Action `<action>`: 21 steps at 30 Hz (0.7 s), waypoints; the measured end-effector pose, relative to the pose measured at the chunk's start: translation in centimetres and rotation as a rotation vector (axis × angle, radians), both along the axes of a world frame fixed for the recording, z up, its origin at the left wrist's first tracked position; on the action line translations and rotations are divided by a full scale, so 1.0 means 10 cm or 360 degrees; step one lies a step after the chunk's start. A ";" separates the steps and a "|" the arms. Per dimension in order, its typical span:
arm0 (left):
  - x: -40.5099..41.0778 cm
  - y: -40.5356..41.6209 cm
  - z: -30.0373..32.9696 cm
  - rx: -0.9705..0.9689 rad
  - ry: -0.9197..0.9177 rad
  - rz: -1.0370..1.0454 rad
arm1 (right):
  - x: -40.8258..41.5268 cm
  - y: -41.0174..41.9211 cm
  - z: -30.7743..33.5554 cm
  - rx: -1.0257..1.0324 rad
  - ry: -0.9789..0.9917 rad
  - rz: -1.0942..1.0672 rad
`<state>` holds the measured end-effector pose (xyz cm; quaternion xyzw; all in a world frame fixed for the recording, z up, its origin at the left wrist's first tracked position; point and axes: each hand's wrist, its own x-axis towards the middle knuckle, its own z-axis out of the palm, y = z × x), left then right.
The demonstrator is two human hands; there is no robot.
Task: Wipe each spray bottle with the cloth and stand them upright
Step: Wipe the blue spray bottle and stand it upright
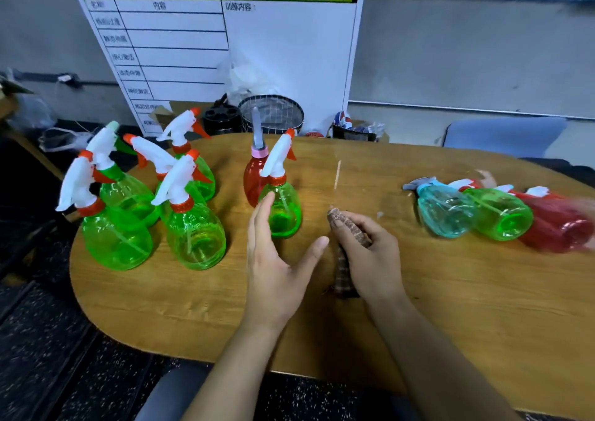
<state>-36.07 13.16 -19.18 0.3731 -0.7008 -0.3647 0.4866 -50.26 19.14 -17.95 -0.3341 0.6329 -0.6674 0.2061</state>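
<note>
A: Left hand [273, 269]: fingers lying straight and spread, fingertips reaching just beside the upright green plastic spray bottle with the white trigger [283, 208], holding nothing.

B: And the right hand [370, 256]?

A: Its grip is curling round the rolled brown patterned cloth [346, 227], resting on the oval wooden worktop [450, 308].

B: The other bottles?

A: Five green ones are standing at left [193, 233]; a teal [446, 209], a green [502, 213] and a red bottle [560, 227] are lying on their sides at right.
</note>
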 end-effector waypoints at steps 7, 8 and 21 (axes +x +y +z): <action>-0.60 0.48 0.28 0.0046 -0.0070 -0.0281 | -0.53 0.65 0.20 -0.0048 0.0028 -0.0205; -0.72 0.55 0.30 0.0039 -0.0076 -0.0316 | -0.64 0.76 0.20 -0.0062 0.0020 -0.0262; -1.97 0.87 0.05 0.0077 -0.0325 -0.0425 | -1.56 1.46 -0.20 0.0031 -0.0116 -0.0565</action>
